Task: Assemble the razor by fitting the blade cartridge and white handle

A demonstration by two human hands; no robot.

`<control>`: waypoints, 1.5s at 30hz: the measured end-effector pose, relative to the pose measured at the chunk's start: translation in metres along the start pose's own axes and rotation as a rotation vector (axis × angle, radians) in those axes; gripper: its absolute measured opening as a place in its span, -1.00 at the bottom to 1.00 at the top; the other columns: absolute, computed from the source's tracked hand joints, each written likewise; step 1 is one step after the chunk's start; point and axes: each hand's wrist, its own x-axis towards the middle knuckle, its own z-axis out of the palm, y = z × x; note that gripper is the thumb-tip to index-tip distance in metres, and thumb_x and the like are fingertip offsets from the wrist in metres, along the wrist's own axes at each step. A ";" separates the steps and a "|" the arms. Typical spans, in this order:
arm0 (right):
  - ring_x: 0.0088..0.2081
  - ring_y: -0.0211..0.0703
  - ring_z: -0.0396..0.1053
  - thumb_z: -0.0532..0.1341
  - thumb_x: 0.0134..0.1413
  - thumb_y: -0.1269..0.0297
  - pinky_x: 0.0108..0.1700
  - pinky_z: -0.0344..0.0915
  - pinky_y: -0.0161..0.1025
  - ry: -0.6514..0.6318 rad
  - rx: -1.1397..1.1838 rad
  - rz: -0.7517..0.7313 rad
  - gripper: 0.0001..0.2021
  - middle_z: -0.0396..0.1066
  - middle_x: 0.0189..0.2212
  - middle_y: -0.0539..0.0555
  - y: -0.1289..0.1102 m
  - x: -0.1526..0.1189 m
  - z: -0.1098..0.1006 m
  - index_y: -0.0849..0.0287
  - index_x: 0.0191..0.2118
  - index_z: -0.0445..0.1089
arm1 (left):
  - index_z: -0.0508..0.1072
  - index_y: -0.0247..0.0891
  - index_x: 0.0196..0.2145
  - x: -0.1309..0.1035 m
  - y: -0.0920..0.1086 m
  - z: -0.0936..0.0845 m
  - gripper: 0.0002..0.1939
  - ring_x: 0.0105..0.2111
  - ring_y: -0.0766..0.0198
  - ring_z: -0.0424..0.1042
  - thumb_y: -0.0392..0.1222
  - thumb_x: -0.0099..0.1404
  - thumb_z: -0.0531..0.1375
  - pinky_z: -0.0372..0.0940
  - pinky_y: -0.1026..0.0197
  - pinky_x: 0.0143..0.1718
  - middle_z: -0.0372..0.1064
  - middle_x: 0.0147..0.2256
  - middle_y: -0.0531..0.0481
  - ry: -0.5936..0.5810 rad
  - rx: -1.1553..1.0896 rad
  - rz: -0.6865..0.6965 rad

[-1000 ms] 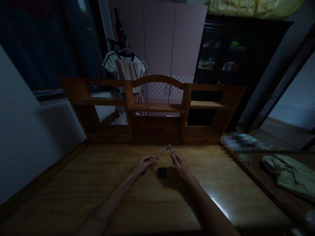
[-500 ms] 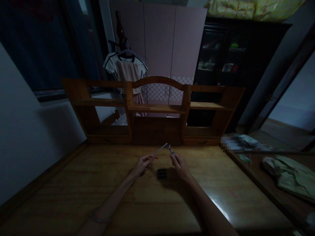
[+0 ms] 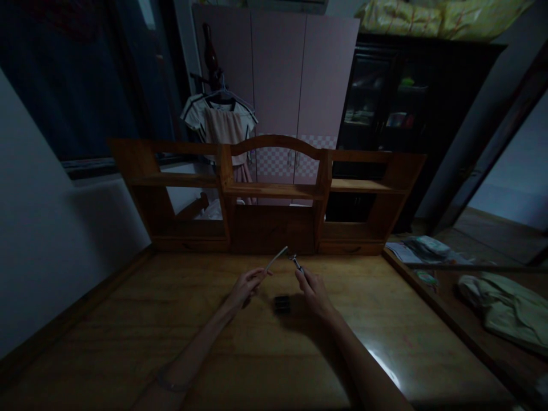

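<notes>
My left hand [image 3: 247,286] is closed round one end of a thin pale stick [image 3: 277,258], which slants up and to the right. Its exact kind is too dim to make out. In my right hand [image 3: 314,290] is what looks like a razor [image 3: 295,261], with a dark handle and a small shiny metal head tilted toward the stick. A small gap parts the stick's tip from that head. On the table between and below both hands lies a small black ridged block [image 3: 282,303], slightly blurred.
The wooden table [image 3: 180,342] spreads under my arms. At its far edge stands a wooden shelf unit [image 3: 274,189] with open compartments and small drawers. Papers and a plastic-wrapped item [image 3: 428,246] and a light-coloured cloth bundle [image 3: 509,302] lie off to the right.
The stick's tip has drawn slightly left, away from the metal head, and the gap between them has widened. Both hands have shifted only a little; the black block stays in place.
</notes>
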 end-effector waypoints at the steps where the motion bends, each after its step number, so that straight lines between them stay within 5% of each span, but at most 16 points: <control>1: -0.50 -0.24 0.23 -0.05 0.24 0.03 -0.44 0.05 -0.33 -0.010 0.002 0.002 -0.64 0.26 -0.57 -0.03 0.000 0.000 0.000 0.15 -0.37 0.32 | 0.41 -0.27 -0.15 0.000 0.000 0.000 -0.49 -0.76 0.52 -0.14 0.20 0.14 0.11 -0.27 0.41 -0.74 -0.12 -0.67 0.25 -0.010 -0.004 0.006; 14: -0.49 -0.22 0.23 -0.04 0.21 0.00 -0.45 0.08 -0.32 -0.023 0.036 0.027 -0.63 0.28 -0.55 -0.01 -0.002 0.000 0.001 0.14 -0.38 0.34 | 0.46 -0.29 -0.18 0.002 -0.003 0.001 -0.52 -0.76 0.47 -0.02 0.18 0.16 0.10 -0.12 0.40 -0.71 0.04 -0.71 0.20 0.017 0.098 0.060; 18: -0.47 -0.24 0.21 0.00 0.19 0.01 -0.43 0.08 -0.33 -0.008 0.155 0.062 -0.65 0.25 -0.54 -0.03 -0.002 0.000 0.001 0.16 -0.40 0.32 | 0.52 -0.30 -0.32 0.003 -0.007 0.008 -0.58 -0.45 0.26 0.37 0.14 0.14 0.14 0.22 0.31 -0.46 0.45 -0.45 -0.06 -0.004 0.230 0.190; 22: -0.60 -0.34 0.01 0.09 0.10 -0.03 -0.56 -0.07 -0.36 -0.020 0.471 0.203 -0.63 0.03 -0.64 -0.10 0.005 0.010 0.004 0.16 -0.53 0.14 | 0.50 -0.30 -0.28 0.008 -0.015 0.003 -0.60 -0.28 0.18 0.42 0.10 0.19 0.11 0.27 0.26 -0.28 0.49 -0.29 -0.11 0.097 0.257 0.249; 27: -0.71 -0.41 -0.24 0.10 0.02 -0.09 -0.67 -0.23 -0.37 -0.254 0.906 0.460 -0.53 -0.16 -0.73 -0.19 0.020 0.022 0.004 0.10 -0.63 -0.09 | 0.47 -0.32 -0.22 0.012 -0.020 -0.007 -0.60 -0.33 0.20 0.44 0.08 0.22 0.08 0.28 0.26 -0.33 0.48 -0.32 -0.08 0.334 0.300 0.309; 33: -0.77 -0.44 -0.28 0.02 0.11 -0.07 -0.75 -0.27 -0.43 -0.604 1.222 0.571 -0.52 -0.15 -0.79 -0.19 0.024 0.020 -0.001 0.12 -0.65 -0.07 | 0.48 -0.23 -0.18 0.000 -0.009 0.002 -0.66 -0.31 0.22 0.46 0.02 0.25 0.08 0.28 0.29 -0.29 0.49 -0.29 -0.02 0.300 0.435 0.362; 40: -0.77 -0.48 -0.22 0.09 0.12 0.03 -0.79 -0.25 -0.48 -0.712 1.353 0.594 -0.57 -0.07 -0.77 -0.19 0.028 0.019 0.002 0.15 -0.63 0.01 | 0.49 -0.12 -0.17 -0.005 -0.006 0.013 -0.69 -0.26 0.21 0.46 0.03 0.25 0.08 0.26 0.29 -0.21 0.51 -0.23 0.02 0.256 0.607 0.360; 45: -0.78 -0.48 -0.19 0.07 0.15 0.03 -0.79 -0.24 -0.47 -0.769 1.359 0.596 -0.56 -0.05 -0.77 -0.18 0.029 0.017 0.005 0.15 -0.64 0.01 | 0.50 -0.09 -0.19 0.001 -0.012 0.004 -0.71 -0.30 0.21 0.47 0.02 0.27 0.06 0.25 0.30 -0.30 0.52 -0.27 0.01 0.339 0.697 0.325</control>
